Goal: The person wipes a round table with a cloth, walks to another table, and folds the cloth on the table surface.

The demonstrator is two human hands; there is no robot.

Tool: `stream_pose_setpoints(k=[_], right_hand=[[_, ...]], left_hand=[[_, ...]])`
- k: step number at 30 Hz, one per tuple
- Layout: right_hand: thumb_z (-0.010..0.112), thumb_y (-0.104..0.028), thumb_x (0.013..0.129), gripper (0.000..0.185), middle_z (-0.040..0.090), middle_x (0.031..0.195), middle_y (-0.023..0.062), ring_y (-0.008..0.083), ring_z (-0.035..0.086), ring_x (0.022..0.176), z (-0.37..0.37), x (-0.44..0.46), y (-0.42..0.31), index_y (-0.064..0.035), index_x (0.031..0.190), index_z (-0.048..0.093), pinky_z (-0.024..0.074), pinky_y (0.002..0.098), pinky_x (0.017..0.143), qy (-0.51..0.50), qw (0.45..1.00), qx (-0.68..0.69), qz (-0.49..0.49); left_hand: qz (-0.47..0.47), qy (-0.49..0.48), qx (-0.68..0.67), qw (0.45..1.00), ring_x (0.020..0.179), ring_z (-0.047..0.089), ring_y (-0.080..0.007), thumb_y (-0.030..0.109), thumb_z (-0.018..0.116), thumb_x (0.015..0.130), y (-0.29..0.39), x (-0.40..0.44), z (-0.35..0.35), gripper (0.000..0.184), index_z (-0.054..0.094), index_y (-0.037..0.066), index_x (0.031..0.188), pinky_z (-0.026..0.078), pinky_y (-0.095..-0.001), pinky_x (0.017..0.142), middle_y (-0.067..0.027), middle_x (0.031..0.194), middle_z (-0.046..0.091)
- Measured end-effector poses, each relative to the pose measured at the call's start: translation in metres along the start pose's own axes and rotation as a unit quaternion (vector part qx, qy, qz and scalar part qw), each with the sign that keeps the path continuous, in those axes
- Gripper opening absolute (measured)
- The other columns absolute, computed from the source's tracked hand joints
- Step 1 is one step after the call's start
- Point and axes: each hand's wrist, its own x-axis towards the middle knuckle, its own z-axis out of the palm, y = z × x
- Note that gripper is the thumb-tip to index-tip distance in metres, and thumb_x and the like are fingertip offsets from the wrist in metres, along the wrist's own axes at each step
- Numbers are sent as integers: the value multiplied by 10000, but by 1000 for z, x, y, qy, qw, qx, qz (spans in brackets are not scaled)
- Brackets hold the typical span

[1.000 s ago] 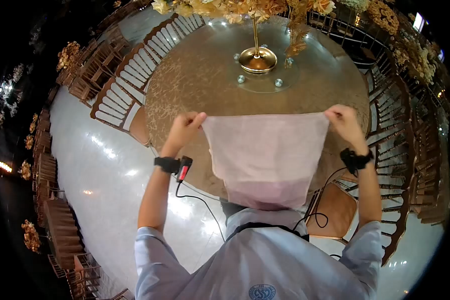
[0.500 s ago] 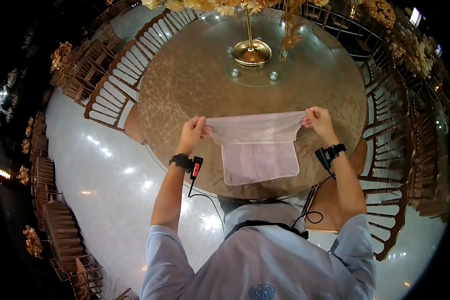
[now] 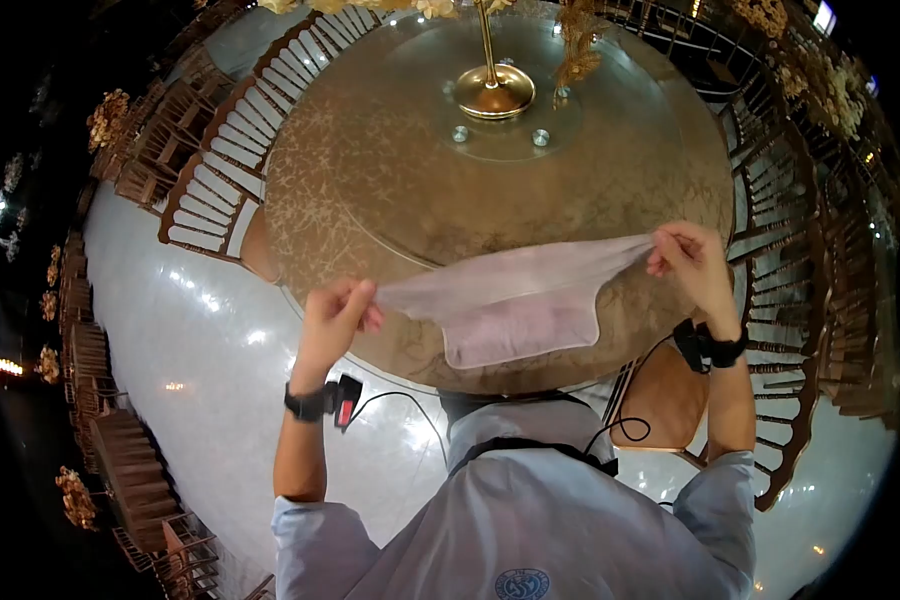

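Observation:
A thin, pale pink cloth (image 3: 525, 330) with a light hem is stretched between my two hands over the near side of the round table (image 3: 340, 170). My left hand (image 3: 335, 312) pinches its left corner, close to the table's left front edge. The right corner is pinched by my right hand (image 3: 688, 258), which is held a little farther from my body. The upper part of the cloth is pulled taut and slightly slanted, rising to the right. Its lower part hangs or lies in a folded flap toward me; I cannot tell how much touches the tabletop.
A gold stand (image 3: 495, 92) with flowers rises from the glass turntable (image 3: 420, 140) at the table's centre. Spindle-backed chairs (image 3: 210, 205) line the left side, and more chairs (image 3: 780, 240) stand on the right. A chair seat (image 3: 660, 395) is tucked near my right forearm.
My hands have moved apart, the left toward the left and nearer me, the right outward. The cloth's top edge is pulled wider and now slants. The view has shifted slightly.

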Motion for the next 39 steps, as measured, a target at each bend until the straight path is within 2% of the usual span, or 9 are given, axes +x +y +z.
stream_pose_setpoints(k=[5,7,11,13,17,21,24,33,39], right_hand=[[588,-82,946,129,614,629,36,100,602,552,-12,-19,-55,32,918,641,462,212,500,34,999,-35,-21],[594,-85,944,132,597,597,28,96,595,534,-11,-16,-74,32,910,643,452,209,485,29,998,-57,-29],[588,-110,953,159,570,569,17,79,569,505,7,8,-87,26,884,633,425,193,454,-4,997,-63,-40],[579,-127,963,172,598,612,33,77,571,512,25,31,-73,22,889,622,431,195,454,-50,998,-48,-10],[563,-132,970,172,658,727,83,114,640,596,69,68,-6,25,924,618,505,214,513,-97,995,2,22],[563,-126,966,174,667,765,110,148,670,664,115,82,60,38,939,616,543,243,574,-93,993,45,61],[563,-93,954,149,674,784,120,157,673,679,132,79,83,48,941,611,552,255,595,-104,991,35,71],[540,-30,941,94,669,791,97,136,660,675,104,42,91,34,964,605,533,242,591,-129,985,22,111],[533,16,917,93,662,771,83,126,647,662,86,-4,120,38,939,620,535,252,591,-204,965,30,162]], left_hand=[[-40,-28,-20,999,527,610,-104,204,569,972,46,-66,-14,264,637,-25,858,422,-207,468,-78,625,663],[-26,-4,-49,998,476,610,-122,201,574,968,56,-86,-21,289,628,-48,831,402,-202,415,-88,579,644],[-67,45,-52,995,456,592,-122,234,551,979,56,-93,-43,330,620,-46,819,405,-216,408,-88,577,641],[-85,86,0,993,428,545,-118,252,493,1001,47,-78,-48,371,576,-3,745,399,-222,409,-89,562,613],[-75,69,-16,995,555,593,-87,276,518,994,-15,-20,-55,336,618,13,810,439,-206,488,-58,719,680],[-109,81,-50,989,623,625,-83,299,526,989,-102,27,-47,322,653,22,884,478,-209,554,-37,769,700],[-125,90,-81,985,669,643,-91,305,532,984,-130,39,-38,329,668,14,910,497,-220,589,-38,804,707],[-136,53,-140,979,774,670,-136,253,545,985,-139,-39,-17,263,638,7,975,519,-254,639,-70,881,701],[-179,3,-147,973,791,686,-142,172,592,956,-181,-101,20,168,632,22,1021,519,-249,637,-54,905,697]])
